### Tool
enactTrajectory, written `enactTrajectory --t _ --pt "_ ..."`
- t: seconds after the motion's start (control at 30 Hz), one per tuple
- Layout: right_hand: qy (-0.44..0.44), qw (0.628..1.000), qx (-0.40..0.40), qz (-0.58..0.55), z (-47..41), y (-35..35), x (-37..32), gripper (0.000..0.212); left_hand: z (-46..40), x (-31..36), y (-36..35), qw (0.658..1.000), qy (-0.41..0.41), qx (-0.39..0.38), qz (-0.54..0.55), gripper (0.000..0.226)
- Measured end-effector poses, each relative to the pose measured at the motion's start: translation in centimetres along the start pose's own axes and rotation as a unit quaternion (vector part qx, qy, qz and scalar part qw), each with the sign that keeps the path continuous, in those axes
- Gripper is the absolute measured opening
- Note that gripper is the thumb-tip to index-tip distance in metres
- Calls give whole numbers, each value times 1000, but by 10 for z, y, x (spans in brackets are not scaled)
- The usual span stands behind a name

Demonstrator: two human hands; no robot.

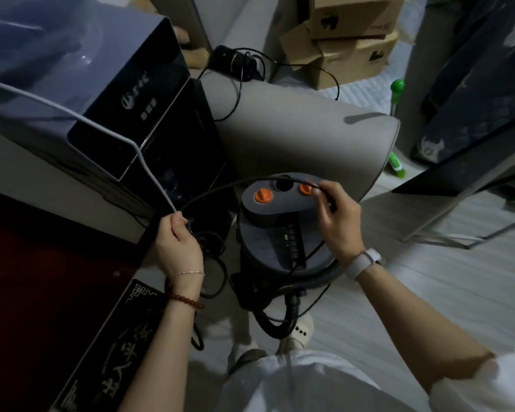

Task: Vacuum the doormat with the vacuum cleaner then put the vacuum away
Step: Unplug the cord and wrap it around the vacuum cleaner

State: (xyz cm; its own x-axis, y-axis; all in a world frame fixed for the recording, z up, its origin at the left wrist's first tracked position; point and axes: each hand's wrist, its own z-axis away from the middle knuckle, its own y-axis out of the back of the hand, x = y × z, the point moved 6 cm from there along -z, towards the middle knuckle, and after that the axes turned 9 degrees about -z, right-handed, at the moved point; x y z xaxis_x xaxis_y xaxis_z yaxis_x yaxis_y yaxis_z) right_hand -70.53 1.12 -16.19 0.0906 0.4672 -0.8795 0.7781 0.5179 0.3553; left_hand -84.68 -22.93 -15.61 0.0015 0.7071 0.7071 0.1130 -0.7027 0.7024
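A grey canister vacuum cleaner [272, 230] with two orange knobs stands on the floor in the middle, its ribbed black hose [312, 282] curling around its base. A black power cord [238, 183] arcs over the vacuum's top between my hands. My left hand [177, 243] grips the cord and a bundle of its loops at the left of the vacuum. My right hand [335, 214] pinches the cord just above the right orange knob. The dark doormat [122, 337] with white characters lies at the lower left, beside a dark red door.
A black appliance [137, 114] with a white cable [72, 117] over it sits left of the vacuum. A grey sofa arm [304, 138] rises behind it. Cardboard boxes [348, 40] stack at the back. A metal frame [473, 221] stands at right. My slippered feet [298, 331] are below the vacuum.
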Motion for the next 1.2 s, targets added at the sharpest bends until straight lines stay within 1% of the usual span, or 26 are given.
enactTrajectory --t 0.07,0.1,0.13,0.17,0.2,0.23,0.27,0.3,0.33,0.37,0.43,0.53,0.6,0.67,0.73,0.83,1.03,1.17,1.2 --pt "10 999 20 31 -15 11 7 29 -2 5 -19 999 -7 -24 -22 30" --pt "17 997 15 71 -17 17 15 27 -4 8 -30 999 -16 -36 -30 30" --pt "15 993 -8 118 -16 23 27 24 -7 11 -40 998 -25 -46 -38 29" --pt "-5 987 -55 152 -12 27 46 22 -12 13 -51 997 -31 -53 -48 30" --pt "-52 979 -125 155 -7 30 69 21 -17 15 -61 996 -33 -57 -59 30" --pt "-116 965 -199 128 3 32 91 22 -24 18 -73 995 -33 -59 -72 31" --pt "-181 947 -250 90 16 36 111 23 -31 21 -84 994 -37 -62 -87 32" --pt "-229 936 -259 62 28 40 126 22 -37 26 -97 991 -44 -69 -105 33" --pt "-258 936 -233 43 36 46 136 20 -41 33 -112 987 -56 -82 -127 33" --pt "-276 942 -187 28 40 50 143 17 -42 40 -127 981 -72 -97 -152 33" --pt "-282 955 -89 4 36 51 145 13 -41 57 -158 965 -124 -120 -198 32" --pt "-287 957 17 -30 8 46 145 18 -45 70 -202 936 -211 -140 -244 32" --pt "-293 954 61 -26 -13 45 153 24 -58 73 -231 916 -252 -152 -273 31" --pt "-306 948 83 10 -29 46 170 27 -71 78 -262 890 -294 -167 -304 31" --pt "-346 932 90 56 -35 48 194 29 -77 81 -293 860 -341 -185 -332 31" --pt "-404 908 90 67 -30 44 231 29 -80 82 -346 819 -390 -221 -358 31" --pt "-439 888 119 66 -1 36 280 30 -79 86 -425 763 -394 -308 -410 28" --pt "-470 868 138 85 23 38 296 28 -52 85 -454 723 -415 -397 -385 30" --pt "-477 863 143 86 28 39 296 27 -41 82 -457 717 -416 -421 -369 32"
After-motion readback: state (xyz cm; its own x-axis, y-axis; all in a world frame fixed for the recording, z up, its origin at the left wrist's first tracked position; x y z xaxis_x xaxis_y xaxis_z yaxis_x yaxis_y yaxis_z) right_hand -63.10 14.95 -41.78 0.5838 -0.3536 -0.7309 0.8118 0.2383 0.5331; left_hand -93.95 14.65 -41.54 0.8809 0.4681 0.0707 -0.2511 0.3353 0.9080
